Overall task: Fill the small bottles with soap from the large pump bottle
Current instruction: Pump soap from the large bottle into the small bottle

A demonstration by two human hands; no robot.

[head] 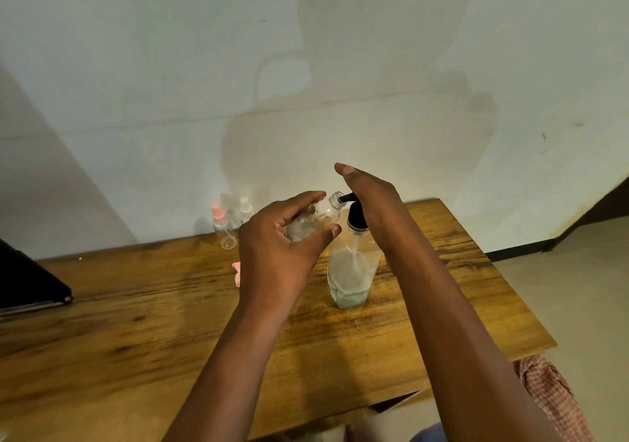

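A small clear plastic bottle is held tilted by the left hand, fingers curled round it, its open neck brought against the black spout of the large clear pump bottle standing on the wooden counter. The right hand is laid flat, fingers straight, on the pump head. Filling appears to be under way; a steady press with the neck kept aligned is judged necessary next. Behind and left of the pump bottle, pink-capped small bottles are stood.

Both my forearms are bare from elbow to wrist, no sleeves covering them. My left hand and right hand wear no rings, watch or gloves. My fingers are bare, with short, plain nails on the visible fingertips
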